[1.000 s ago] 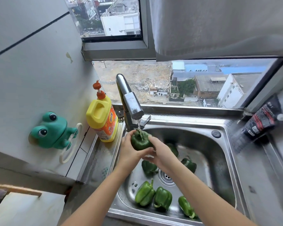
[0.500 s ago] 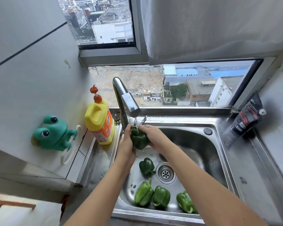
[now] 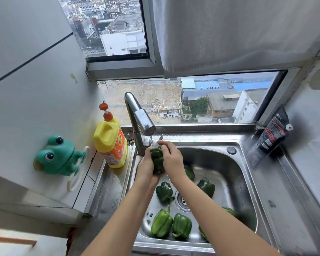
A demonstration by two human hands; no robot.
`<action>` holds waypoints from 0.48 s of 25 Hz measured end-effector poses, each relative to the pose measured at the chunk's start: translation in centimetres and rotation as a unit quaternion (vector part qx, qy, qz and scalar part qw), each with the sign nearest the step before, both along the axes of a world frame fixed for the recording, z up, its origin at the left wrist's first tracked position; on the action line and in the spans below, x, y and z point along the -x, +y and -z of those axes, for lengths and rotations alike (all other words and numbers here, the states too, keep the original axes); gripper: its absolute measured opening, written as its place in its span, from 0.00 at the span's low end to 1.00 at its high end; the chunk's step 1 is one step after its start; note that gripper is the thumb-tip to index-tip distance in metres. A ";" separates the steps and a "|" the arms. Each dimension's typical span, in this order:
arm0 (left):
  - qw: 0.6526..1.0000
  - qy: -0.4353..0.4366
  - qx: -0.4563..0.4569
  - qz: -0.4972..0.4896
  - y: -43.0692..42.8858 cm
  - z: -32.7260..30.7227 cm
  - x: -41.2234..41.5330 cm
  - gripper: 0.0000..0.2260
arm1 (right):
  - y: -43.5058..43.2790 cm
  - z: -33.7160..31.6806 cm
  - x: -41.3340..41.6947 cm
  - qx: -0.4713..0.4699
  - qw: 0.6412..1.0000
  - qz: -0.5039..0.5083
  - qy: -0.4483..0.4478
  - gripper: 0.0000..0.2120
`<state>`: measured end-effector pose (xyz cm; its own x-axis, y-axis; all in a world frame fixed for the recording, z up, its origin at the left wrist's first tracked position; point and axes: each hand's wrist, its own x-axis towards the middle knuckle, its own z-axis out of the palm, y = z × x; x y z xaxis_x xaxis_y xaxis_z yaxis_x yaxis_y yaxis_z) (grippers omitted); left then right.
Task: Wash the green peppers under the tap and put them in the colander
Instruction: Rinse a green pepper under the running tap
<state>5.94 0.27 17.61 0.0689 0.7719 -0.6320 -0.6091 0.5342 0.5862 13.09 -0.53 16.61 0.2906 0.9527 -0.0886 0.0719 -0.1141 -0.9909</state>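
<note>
1. Head view: both hands hold one dark green pepper (image 3: 157, 159) directly under the tap (image 3: 140, 117), at the far left of the sink (image 3: 229, 163). The thin stream of water (image 3: 151, 141) lands on its top.
2. The left hand (image 3: 146, 168) wraps the pepper's left side and underside. The right hand (image 3: 172, 159) curls over its right flank. This two-handed grip probably lets the palms rub the skin while it rinses.
3. The remaining peppers (image 3: 163, 192) lie loose on the basin floor. Two dark ones sit either side of the drain (image 3: 182, 200), and a lighter pair (image 3: 181, 225) lies at the near edge. Others are partly hidden by the right forearm.
4. No colander is in sight, so where the washed pepper will go cannot be told.
5. A yellow detergent bottle (image 3: 110, 143) stands left of the tap, clear of the water.
</note>
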 end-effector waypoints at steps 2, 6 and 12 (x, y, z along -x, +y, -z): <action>1.000 0.022 -0.004 0.009 -0.2 0.1 0.2 0.10 | 0.5 0.3 -0.9 0.034 0.998 -0.039 0.042 0.11; 0.996 -0.008 0.080 0.045 -0.2 -0.1 1.4 0.16 | 2.9 1.5 -3.4 0.094 0.992 -0.084 -0.019 0.14; 0.987 -0.069 0.145 0.030 0.2 1.5 2.1 0.19 | 10.3 2.2 -4.5 0.107 0.917 -0.220 -0.315 0.23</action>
